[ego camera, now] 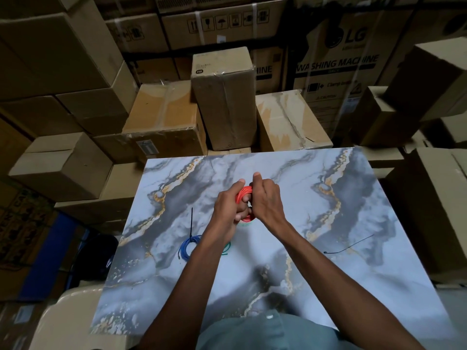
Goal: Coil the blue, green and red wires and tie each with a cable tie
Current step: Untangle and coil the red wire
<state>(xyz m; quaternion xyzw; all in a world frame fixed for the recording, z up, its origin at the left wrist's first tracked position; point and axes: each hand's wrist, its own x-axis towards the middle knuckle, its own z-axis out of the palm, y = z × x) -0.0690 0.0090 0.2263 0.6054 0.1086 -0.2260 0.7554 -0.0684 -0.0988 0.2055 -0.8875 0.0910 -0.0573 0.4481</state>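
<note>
- Grey-green cloth of the person's shirt [255,332] fills the nearest edge of the view, and both bare forearms reach forward from it over the worktop [328,286], which has a marble pattern in grey, white and gold.
- The blue wire [186,247] lies as a coil on the worktop just left of the left forearm; a black cable tie [192,221] stands out from its far side, and it seems to go around the coil, but the arm hides part of it.
- A short piece of the green wire [226,248] shows at the right side of the same forearm; the rest is hidden under the arm.
- A second black cable tie [350,246] lies loose on the worktop, well apart to the right of the hands.
- The left hand [231,205] grips the red wire [244,194], a coil, with its fingers curled around and through the loops.
- The right hand [266,198] is touching the left one, with fingers curled at the coil's right side and the thumb pointing away from the person; it appears to pinch the red wire, though the fingertips are hidden.
- The red coil is held above the middle of the worktop, between both hands.
- Behind the worktop stand many stacked cardboard boxes [225,97], one printed "WASHING MACHINE".
</note>
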